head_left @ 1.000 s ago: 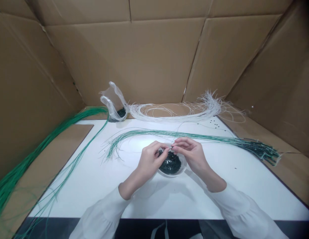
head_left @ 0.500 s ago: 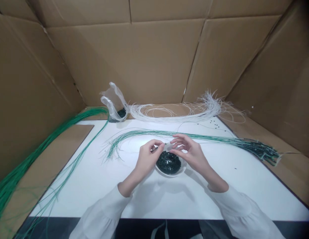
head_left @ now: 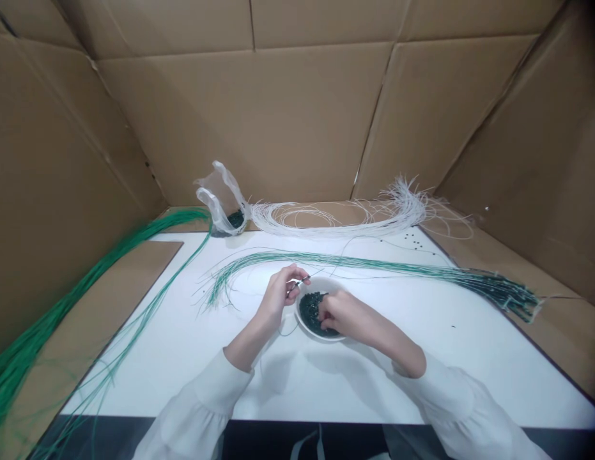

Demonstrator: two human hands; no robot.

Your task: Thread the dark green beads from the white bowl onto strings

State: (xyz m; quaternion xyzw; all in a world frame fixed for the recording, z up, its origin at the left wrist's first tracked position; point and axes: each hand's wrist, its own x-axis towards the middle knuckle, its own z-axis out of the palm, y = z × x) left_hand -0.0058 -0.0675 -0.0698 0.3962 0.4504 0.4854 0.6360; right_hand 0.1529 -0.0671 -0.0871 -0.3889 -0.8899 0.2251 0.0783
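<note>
My left hand (head_left: pixel 280 291) is closed in a pinch at the left rim of a white bowl (head_left: pixel 303 327). Between its fingers is a thin cord strung with small dark beads (head_left: pixel 298 285), the beaded end pointing up and right; a fine green loop hangs below the hand. Inside the bowl is a heap of small dark green beads (head_left: pixel 310 308). My right hand (head_left: pixel 342 313) reaches in from the right with curled fingers, its fingertips down among the beads. What those fingertips grasp, if anything, is hidden.
Behind the bowl lies a bundle of green cords (head_left: pixel 374 262), its beaded ends (head_left: pixel 503 294) at the right. Farther back are a coil of white cords (head_left: pixel 326 227) and a plastic bag (head_left: pixel 223 204) of dark beads. Long green strands (head_left: pixel 81 294) run down the left. Cardboard walls (head_left: pixel 297 121) surround the table.
My right hand has turned over and moved down into the beads in the bowl. My left hand has shifted slightly left and still pinches the beaded cord, which now shows more plainly.
</note>
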